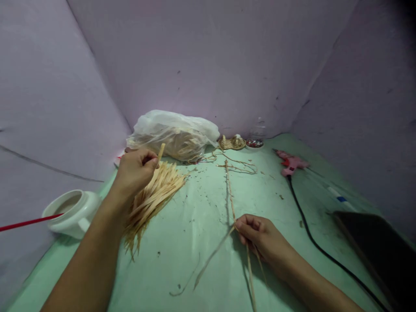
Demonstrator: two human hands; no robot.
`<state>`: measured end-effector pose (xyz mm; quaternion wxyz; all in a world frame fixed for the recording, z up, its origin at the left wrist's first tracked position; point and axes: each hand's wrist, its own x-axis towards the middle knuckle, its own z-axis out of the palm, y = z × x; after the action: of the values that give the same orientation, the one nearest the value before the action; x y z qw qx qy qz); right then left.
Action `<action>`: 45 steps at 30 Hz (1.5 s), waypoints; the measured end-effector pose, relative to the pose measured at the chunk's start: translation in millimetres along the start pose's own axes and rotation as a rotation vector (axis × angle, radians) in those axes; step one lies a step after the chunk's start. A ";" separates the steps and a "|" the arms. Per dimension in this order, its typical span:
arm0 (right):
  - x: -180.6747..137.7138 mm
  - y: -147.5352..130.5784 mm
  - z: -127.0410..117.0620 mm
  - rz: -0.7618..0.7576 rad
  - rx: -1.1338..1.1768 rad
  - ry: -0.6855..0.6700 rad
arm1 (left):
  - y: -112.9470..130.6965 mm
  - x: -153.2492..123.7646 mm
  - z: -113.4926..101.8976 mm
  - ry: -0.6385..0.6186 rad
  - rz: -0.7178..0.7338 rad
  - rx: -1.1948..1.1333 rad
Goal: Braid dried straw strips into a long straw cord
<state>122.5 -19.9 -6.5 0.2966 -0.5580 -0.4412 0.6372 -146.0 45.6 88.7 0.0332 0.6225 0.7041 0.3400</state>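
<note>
The person's left forearm rises from the lower left, and the left hand is curled into a loose fist above a fanned bundle of pale strips, with a short pale strip standing up from between thumb and forefinger. The right arm comes in from the lower right, and the right hand lies low over the green surface, thumb and fingertips pinched on the near end of a thin braided cord that runs away toward the wall. Loose strands spread from this grip, one leaving at the bottom edge. The left forearm covers part of the bundle, and the left hand's lower fingers are hidden. The plastic bag's contents are blurred by its film, and a dark flat object is cut off at right.
</note>
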 end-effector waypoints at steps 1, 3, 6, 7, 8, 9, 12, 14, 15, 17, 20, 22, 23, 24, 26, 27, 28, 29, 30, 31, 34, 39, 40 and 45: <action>-0.4 -0.7 0.2 0.002 0.001 0.004 | 14.6 -8.2 -0.8 -0.072 0.005 -0.059; -1.1 -2.1 0.7 0.005 0.006 0.011 | 43.4 -28.3 4.5 -0.363 0.001 -0.139; -1.2 -2.6 0.7 -0.002 0.013 0.012 | 74.1 -59.8 29.7 -0.772 0.045 -0.134; -0.9 -2.2 0.4 -0.008 0.012 0.010 | 79.3 -68.7 40.7 -0.829 0.043 -0.115; -0.4 -1.5 0.0 -0.016 0.010 0.007 | 82.0 -76.2 51.5 -0.872 0.034 -0.099; 0.2 -0.7 -0.4 -0.025 0.008 0.006 | 82.5 -82.1 61.4 -0.904 0.018 -0.087; 2.0 1.7 -1.3 -0.047 0.016 -0.005 | 76.8 -92.0 81.5 -0.999 -0.026 -0.121; 2.7 2.1 -1.4 -0.057 0.025 -0.008 | 73.0 -93.9 87.1 -1.061 -0.058 -0.189; 2.7 1.8 -1.4 -0.060 0.027 -0.008 | 72.0 -94.1 88.5 -1.094 -0.086 -0.226; 2.2 0.4 -1.1 -0.062 0.029 -0.008 | 72.2 -94.0 90.4 -1.156 -0.177 -0.306; 0.5 -2.3 -0.8 -0.051 0.034 -0.007 | 74.2 -93.6 93.7 -1.205 -0.332 -0.458; -0.6 -3.6 -0.6 -0.043 0.039 -0.006 | 74.2 -92.9 95.7 -1.212 -0.391 -0.533; -1.1 -4.0 -0.6 -0.041 0.041 -0.007 | 73.7 -92.3 96.1 -1.217 -0.401 -0.551; -1.4 -4.3 -0.5 -0.040 0.044 -0.009 | 73.0 -91.5 96.1 -1.223 -0.403 -0.554; -1.8 -4.6 -0.4 -0.035 0.045 -0.011 | 71.7 -89.7 95.0 -1.240 -0.386 -0.533; -1.8 -4.7 -0.4 -0.032 0.045 -0.009 | 71.3 -88.8 94.1 -1.254 -0.371 -0.521; -1.8 -4.8 -0.3 -0.028 0.046 -0.007 | 71.2 -88.2 93.2 -1.265 -0.362 -0.513; -1.8 -4.9 -0.3 -0.025 0.048 -0.006 | 71.2 -87.8 92.6 -1.271 -0.365 -0.513; -1.7 -5.1 -0.4 -0.026 0.051 -0.007 | 71.5 -87.8 92.3 -1.269 -0.378 -0.523; -1.7 -5.3 -0.5 -0.027 0.055 -0.010 | 71.8 -88.0 92.2 -1.264 -0.398 -0.540; -2.2 -6.1 -0.8 -0.028 0.065 -0.025 | 72.7 -89.2 92.9 -1.245 -0.451 -0.597; -3.6 -7.3 -0.4 -0.024 0.062 -0.004 | 75.0 -87.7 89.5 -1.262 -0.472 -0.698; -3.7 -7.2 -0.4 -0.021 0.059 -0.004 | 75.9 -87.1 88.3 -1.259 -0.486 -0.729; -2.0 -4.6 -0.8 -0.027 0.070 -0.041 | 79.7 -87.3 87.4 -1.335 -0.513 -0.883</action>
<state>123.1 -19.5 -1.5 0.3155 -0.5281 -0.4319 0.6596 -17.4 4.8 30.3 0.7596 0.4433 0.4588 0.1266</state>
